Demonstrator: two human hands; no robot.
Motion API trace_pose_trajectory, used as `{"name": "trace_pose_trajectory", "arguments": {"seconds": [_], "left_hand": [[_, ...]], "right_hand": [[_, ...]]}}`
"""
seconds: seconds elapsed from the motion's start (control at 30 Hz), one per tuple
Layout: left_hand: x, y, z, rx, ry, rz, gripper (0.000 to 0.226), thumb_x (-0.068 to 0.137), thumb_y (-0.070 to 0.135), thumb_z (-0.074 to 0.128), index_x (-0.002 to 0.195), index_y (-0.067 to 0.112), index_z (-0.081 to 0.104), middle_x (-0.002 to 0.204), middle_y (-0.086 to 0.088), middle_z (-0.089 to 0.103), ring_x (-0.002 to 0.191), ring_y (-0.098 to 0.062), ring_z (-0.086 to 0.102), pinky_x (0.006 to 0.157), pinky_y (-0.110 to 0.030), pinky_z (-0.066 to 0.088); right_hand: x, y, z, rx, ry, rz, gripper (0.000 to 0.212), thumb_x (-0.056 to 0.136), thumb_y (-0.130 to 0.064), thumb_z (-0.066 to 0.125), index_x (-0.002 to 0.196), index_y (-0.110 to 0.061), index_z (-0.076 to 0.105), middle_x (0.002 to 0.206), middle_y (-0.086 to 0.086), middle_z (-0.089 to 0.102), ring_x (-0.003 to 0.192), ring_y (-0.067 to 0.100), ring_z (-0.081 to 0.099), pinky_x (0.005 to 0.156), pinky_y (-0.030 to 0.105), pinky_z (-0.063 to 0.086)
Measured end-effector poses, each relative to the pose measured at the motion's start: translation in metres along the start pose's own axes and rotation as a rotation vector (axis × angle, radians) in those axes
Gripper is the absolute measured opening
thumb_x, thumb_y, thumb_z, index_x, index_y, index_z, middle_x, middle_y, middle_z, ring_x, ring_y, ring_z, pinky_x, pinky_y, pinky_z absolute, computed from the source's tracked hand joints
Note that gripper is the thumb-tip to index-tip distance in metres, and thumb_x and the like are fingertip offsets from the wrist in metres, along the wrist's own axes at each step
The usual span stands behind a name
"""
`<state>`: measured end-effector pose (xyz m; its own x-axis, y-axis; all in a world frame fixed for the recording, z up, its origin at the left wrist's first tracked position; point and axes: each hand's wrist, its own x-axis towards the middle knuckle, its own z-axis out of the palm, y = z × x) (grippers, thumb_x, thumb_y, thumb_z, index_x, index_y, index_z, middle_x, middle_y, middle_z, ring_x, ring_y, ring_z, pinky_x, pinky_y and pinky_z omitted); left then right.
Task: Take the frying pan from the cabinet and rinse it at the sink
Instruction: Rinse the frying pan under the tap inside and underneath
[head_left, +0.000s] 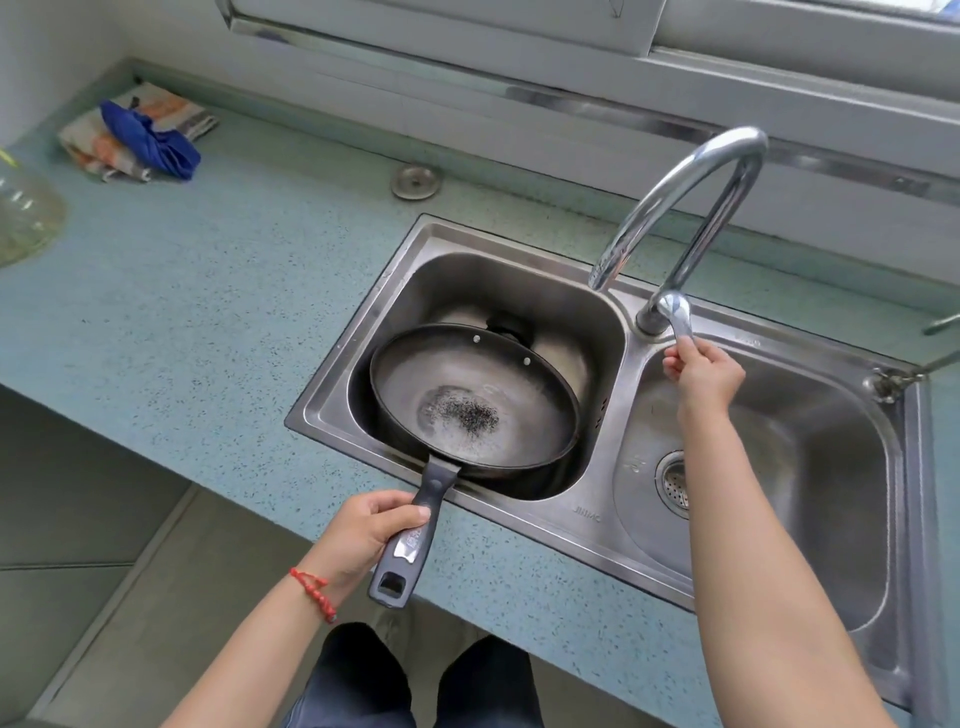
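Observation:
A dark frying pan (475, 397) with a worn, speckled centre rests in the left basin of a steel double sink (602, 499), its handle sticking out over the front rim. My left hand (366, 532) is closed around that handle. My right hand (701, 371) grips the lever of the chrome faucet (691, 192) that stands between the two basins. The curved spout ends above the left basin's back right corner, beyond the pan. No water is seen running.
The right basin has a strainer drain (672, 483). On the blue-green speckled counter lie a blue cloth on a folded towel (148, 136), a round metal plug (414, 182) and a glass lid (26, 218) at the left edge. A window sill runs behind.

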<state>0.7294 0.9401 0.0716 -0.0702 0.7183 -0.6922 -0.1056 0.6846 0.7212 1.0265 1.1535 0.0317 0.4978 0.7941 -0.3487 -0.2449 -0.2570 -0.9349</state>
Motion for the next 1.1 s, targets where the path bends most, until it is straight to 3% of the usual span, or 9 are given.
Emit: {"name": "trace_pose_trajectory", "arguments": {"seconds": [0.17,0.37,0.57,0.67,0.77,0.87,0.97,1.03,1.1], "left_hand": [[0.001,0.000,0.000,-0.006,-0.020,0.002,0.010,0.071,0.006,0.069,0.079,0.001,0.066,0.063,-0.007,0.070,0.049,-0.012,0.062,0.045,-0.019,0.047],[0.002,-0.002,0.000,-0.004,-0.013,0.013,0.003,0.076,0.003,0.065,0.078,0.002,0.066,0.063,-0.006,0.070,0.049,-0.011,0.062,0.045,-0.018,0.047],[0.003,-0.003,0.001,-0.028,-0.029,0.011,0.019,0.063,0.014,0.071,0.078,0.003,0.067,0.063,-0.007,0.071,0.050,-0.012,0.063,0.046,-0.019,0.047],[0.006,-0.004,-0.001,-0.010,-0.039,0.019,0.024,0.059,0.017,0.070,0.079,0.004,0.067,0.065,-0.006,0.071,0.054,-0.013,0.064,0.050,-0.020,0.049],[0.007,-0.004,-0.003,0.021,-0.061,0.029,0.025,0.061,0.018,0.073,0.081,0.005,0.066,0.070,-0.008,0.071,0.060,-0.015,0.065,0.056,-0.023,0.050],[0.009,-0.004,-0.005,0.049,-0.101,0.035,0.041,0.049,0.032,0.076,0.080,0.007,0.067,0.074,-0.009,0.069,0.063,-0.016,0.063,0.062,-0.025,0.050],[0.012,-0.004,-0.008,0.078,-0.145,0.051,0.043,0.048,0.041,0.074,0.076,0.009,0.068,0.078,-0.013,0.065,0.073,-0.024,0.058,0.074,-0.036,0.045],[0.014,-0.004,-0.011,0.099,-0.178,0.058,0.038,0.057,0.040,0.074,0.078,0.009,0.068,0.078,-0.012,0.064,0.077,-0.023,0.057,0.077,-0.036,0.044],[0.019,-0.005,-0.012,0.112,-0.213,0.061,0.023,0.075,0.030,0.068,0.080,0.008,0.065,0.073,-0.005,0.062,0.072,-0.018,0.056,0.071,-0.028,0.046]], "right_hand": [[0.001,-0.003,0.002,-0.024,0.023,-0.007,0.024,0.086,0.001,0.055,0.065,-0.010,0.058,0.031,-0.009,0.054,0.029,0.001,0.045,0.040,0.012,0.042],[0.006,-0.010,0.005,-0.124,0.047,-0.060,0.027,0.084,-0.004,0.058,0.058,-0.015,0.057,0.054,0.004,0.051,0.029,0.000,0.042,0.039,0.013,0.039],[0.005,-0.015,0.006,-0.138,0.042,-0.050,0.026,0.084,-0.004,0.058,0.060,-0.013,0.059,0.055,0.005,0.055,0.030,0.001,0.046,0.041,0.013,0.043],[0.002,-0.017,0.006,-0.116,0.025,-0.038,0.023,0.086,-0.003,0.056,0.064,-0.008,0.060,0.044,-0.001,0.059,0.031,0.002,0.049,0.041,0.013,0.046],[-0.009,-0.019,0.005,-0.132,0.011,-0.010,0.013,0.087,-0.012,0.057,0.081,-0.001,0.061,0.059,0.005,0.060,0.032,0.002,0.053,0.040,0.013,0.047],[-0.042,-0.008,0.002,-0.182,0.009,0.038,0.026,0.086,-0.024,0.059,0.091,0.002,0.062,0.069,0.007,0.063,0.037,0.002,0.057,0.040,0.014,0.047],[-0.103,0.009,0.005,-0.266,-0.088,0.056,0.031,0.086,-0.022,0.058,0.105,0.002,0.060,0.071,0.006,0.064,0.041,0.002,0.057,0.042,0.013,0.047],[-0.152,0.019,0.010,-0.323,-0.163,0.058,0.029,0.087,-0.021,0.058,0.104,0.001,0.062,0.072,0.006,0.065,0.045,0.005,0.056,0.045,0.015,0.047],[-0.201,0.026,0.015,-0.395,-0.233,0.051,0.026,0.087,-0.024,0.058,0.102,-0.004,0.063,0.076,0.005,0.068,0.050,0.007,0.059,0.054,0.021,0.050]]}}
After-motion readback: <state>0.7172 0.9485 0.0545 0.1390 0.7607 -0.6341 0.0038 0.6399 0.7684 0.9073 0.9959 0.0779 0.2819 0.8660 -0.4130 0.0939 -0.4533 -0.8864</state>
